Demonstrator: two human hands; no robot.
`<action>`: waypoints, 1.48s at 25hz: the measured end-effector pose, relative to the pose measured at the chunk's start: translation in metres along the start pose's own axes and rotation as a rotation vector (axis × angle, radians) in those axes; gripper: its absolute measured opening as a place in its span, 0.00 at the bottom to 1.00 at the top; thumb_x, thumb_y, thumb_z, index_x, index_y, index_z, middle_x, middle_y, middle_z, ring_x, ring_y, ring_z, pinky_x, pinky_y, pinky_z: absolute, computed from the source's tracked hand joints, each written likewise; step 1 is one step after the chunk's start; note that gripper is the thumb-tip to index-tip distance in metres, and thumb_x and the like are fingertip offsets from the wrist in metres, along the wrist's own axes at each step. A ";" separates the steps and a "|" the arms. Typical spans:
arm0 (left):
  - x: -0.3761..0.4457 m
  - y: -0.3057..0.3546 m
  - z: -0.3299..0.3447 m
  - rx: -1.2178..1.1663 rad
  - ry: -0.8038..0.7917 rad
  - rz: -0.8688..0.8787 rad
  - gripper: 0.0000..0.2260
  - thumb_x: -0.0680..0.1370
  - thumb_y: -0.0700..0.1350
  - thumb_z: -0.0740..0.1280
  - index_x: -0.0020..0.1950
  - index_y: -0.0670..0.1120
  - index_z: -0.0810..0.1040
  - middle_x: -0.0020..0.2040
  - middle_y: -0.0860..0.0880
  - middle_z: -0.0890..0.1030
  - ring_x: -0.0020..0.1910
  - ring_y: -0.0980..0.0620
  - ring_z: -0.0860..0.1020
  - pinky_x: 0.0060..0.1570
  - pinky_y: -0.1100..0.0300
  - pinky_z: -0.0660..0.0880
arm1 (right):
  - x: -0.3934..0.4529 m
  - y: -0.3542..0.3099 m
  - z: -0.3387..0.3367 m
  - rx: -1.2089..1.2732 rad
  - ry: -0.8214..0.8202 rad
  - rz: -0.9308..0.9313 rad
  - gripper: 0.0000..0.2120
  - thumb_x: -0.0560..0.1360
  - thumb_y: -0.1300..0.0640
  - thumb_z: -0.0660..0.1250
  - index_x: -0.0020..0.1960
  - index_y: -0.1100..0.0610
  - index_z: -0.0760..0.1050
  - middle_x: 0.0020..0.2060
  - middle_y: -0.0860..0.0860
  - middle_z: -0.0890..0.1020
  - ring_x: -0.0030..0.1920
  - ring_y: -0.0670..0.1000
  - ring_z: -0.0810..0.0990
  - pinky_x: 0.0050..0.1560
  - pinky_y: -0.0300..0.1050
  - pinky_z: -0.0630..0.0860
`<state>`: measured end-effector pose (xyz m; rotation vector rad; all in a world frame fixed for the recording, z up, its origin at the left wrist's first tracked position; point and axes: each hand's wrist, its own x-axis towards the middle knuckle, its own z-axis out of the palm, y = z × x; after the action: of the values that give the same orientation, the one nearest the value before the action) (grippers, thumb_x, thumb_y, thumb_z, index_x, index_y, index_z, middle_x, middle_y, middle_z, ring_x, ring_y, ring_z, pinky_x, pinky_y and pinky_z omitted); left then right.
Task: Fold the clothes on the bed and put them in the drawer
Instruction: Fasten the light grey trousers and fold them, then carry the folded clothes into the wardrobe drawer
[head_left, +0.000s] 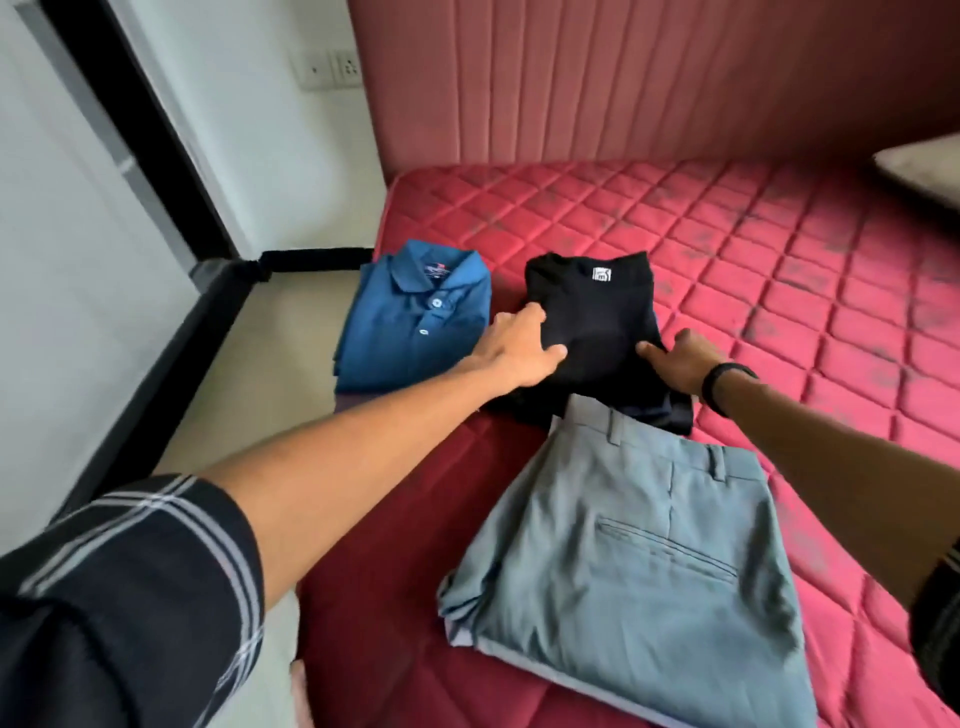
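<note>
Three folded garments lie on the red quilted mattress (779, 270). A blue polo shirt (415, 322) sits at the mattress's left edge. A black garment (592, 312) with a white label lies beside it. Folded grey trousers (639, 561) are nearest me and overlap the black garment's near edge. My left hand (519, 348) grips the black garment's left side, thumb on top and fingers curled at its edge. My right hand (680, 358), with a black wristband, holds the black garment's right side, thumb on the cloth and fingers curled behind.
A padded red headboard (649, 78) stands behind the mattress. A pale pillow (924, 171) lies at the far right. Left of the bed are beige floor (249, 364), a black bar along the floor (171, 374) and a white wall with a socket (327, 67).
</note>
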<state>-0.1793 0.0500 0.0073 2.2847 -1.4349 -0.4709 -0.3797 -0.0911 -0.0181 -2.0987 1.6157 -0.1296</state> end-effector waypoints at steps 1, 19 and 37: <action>-0.014 0.001 -0.017 0.033 0.015 0.086 0.26 0.78 0.57 0.70 0.73 0.48 0.71 0.68 0.42 0.78 0.69 0.41 0.75 0.66 0.49 0.72 | -0.019 -0.002 -0.008 -0.126 0.062 -0.066 0.30 0.80 0.40 0.64 0.69 0.62 0.69 0.64 0.68 0.77 0.63 0.68 0.76 0.60 0.56 0.74; -0.453 -0.250 -0.214 0.182 0.107 -0.372 0.18 0.79 0.53 0.70 0.67 0.52 0.77 0.57 0.47 0.81 0.53 0.48 0.79 0.57 0.51 0.78 | -0.412 -0.368 0.124 -0.661 -0.246 -1.242 0.20 0.79 0.46 0.69 0.68 0.53 0.76 0.65 0.55 0.79 0.64 0.58 0.77 0.62 0.51 0.74; -0.721 -0.417 -0.347 -0.372 0.326 -1.222 0.18 0.80 0.52 0.70 0.70 0.52 0.76 0.61 0.45 0.82 0.60 0.45 0.80 0.61 0.53 0.75 | -0.636 -0.671 0.308 -0.894 -0.896 -1.649 0.15 0.80 0.48 0.65 0.65 0.49 0.76 0.63 0.53 0.78 0.62 0.59 0.79 0.63 0.54 0.76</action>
<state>0.0097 0.9211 0.1488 2.4873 0.3156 -0.5674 0.1364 0.7219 0.1347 -2.7851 -0.9221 0.9729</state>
